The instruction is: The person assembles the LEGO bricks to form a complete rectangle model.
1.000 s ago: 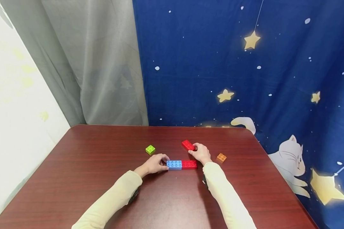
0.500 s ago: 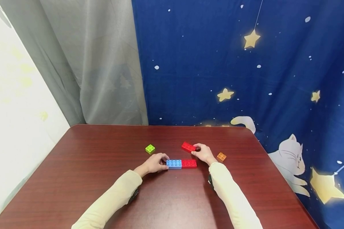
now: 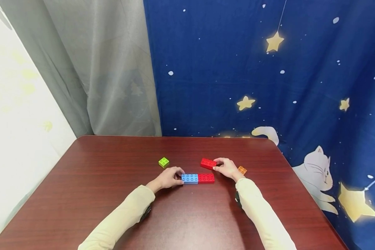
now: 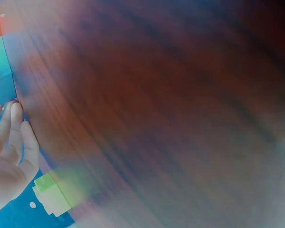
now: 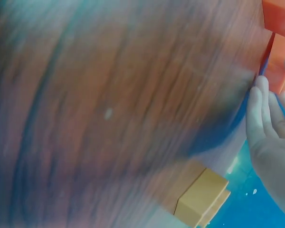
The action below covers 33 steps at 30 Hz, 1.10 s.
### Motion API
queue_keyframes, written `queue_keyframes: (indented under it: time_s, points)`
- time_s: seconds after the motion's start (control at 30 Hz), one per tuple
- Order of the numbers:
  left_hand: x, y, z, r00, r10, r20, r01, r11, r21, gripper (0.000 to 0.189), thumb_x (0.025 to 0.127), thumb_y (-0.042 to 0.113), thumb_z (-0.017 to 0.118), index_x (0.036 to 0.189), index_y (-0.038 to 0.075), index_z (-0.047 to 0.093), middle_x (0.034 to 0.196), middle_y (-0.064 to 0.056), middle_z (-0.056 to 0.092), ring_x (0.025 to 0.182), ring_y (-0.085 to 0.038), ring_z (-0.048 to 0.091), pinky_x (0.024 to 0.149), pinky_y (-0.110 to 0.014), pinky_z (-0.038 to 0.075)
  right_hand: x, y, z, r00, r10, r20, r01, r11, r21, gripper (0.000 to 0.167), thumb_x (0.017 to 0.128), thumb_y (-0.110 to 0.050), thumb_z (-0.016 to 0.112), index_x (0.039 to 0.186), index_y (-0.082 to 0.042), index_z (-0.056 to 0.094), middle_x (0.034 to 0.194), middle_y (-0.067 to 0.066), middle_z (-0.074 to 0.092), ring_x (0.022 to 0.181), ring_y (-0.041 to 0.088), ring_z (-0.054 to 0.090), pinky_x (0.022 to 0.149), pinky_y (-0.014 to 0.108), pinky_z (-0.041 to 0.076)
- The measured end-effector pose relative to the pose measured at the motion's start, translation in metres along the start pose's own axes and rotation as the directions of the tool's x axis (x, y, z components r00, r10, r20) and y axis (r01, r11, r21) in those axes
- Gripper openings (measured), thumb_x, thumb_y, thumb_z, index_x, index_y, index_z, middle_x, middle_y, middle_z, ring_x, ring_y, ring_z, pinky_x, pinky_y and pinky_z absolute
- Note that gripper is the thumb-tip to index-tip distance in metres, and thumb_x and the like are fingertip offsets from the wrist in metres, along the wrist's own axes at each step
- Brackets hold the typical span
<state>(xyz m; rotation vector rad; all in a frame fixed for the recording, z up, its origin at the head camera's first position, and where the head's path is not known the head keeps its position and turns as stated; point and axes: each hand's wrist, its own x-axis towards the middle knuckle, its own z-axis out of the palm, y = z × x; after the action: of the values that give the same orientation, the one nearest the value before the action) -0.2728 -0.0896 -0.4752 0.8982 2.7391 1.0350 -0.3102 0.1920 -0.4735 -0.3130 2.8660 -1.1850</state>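
My left hand (image 3: pixel 169 177) pinches the left end of a blue toy building brick (image 3: pixel 189 178) on the table. Against the blue brick's right end, in one straight row, lies a red brick (image 3: pixel 206 178). Just behind that row, a second red brick (image 3: pixel 208 163) has its right end between the thumb and fingers of my right hand (image 3: pixel 227 168). In the right wrist view the held red brick (image 5: pixel 278 64) shows beside the fingertips; whether it touches the table is hard to tell.
A small green brick (image 3: pixel 164 162) lies behind my left hand. The small orange brick (image 3: pixel 242 170) sits right of my right hand, partly covered by it. The brown table (image 3: pixel 112 152) ends at a blue star-printed curtain (image 3: pixel 206 69) and a grey curtain (image 3: pixel 122 69).
My right hand has moved to the right and turned the held red brick from slanted to nearly parallel with the row. The left hand and the blue brick have stayed put.
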Motion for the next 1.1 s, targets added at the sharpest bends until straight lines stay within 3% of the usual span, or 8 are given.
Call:
queue_keyframes:
  time_s: [0.4,0.67,1.1]
  points:
    - [-0.001,0.0,-0.001,1.0,-0.005,0.002,0.005,1.0,-0.004,0.027,0.074,0.013,0.07,0.097,0.003,0.059,0.084,-0.003,0.055,0.07,-0.012,0.051,0.063,-0.025,0.042,-0.009,0.002,-0.01,0.998,-0.057,0.014,0.057,0.998,-0.012,0.033,0.075,-0.015,0.069,0.105,-0.002,0.062,0.087,0.006,0.061,0.068,0.015,0.056,0.065,0.028,0.045]
    - [-0.001,0.0,-0.001,1.0,-0.006,0.002,0.006,1.0,-0.001,0.027,0.075,0.013,0.07,0.097,0.004,0.059,0.084,-0.003,0.055,0.071,-0.012,0.05,0.063,-0.025,0.042,-0.011,0.004,-0.014,0.996,-0.082,-0.025,0.082,0.997,-0.004,0.03,0.075,-0.014,0.07,0.102,-0.002,0.063,0.085,0.007,0.061,0.072,0.017,0.058,0.069,0.031,0.047]
    - [-0.001,0.0,-0.001,1.0,0.0,0.0,0.0,1.0,0.009,0.027,0.075,0.014,0.07,0.097,0.004,0.059,0.085,-0.003,0.055,0.07,-0.011,0.05,0.063,-0.025,0.042,-0.017,-0.01,-0.016,0.995,-0.098,-0.005,0.098,0.991,0.091,0.034,0.075,-0.013,0.07,0.107,-0.004,0.061,0.088,0.006,0.063,0.078,0.016,0.06,0.075,0.032,0.046]
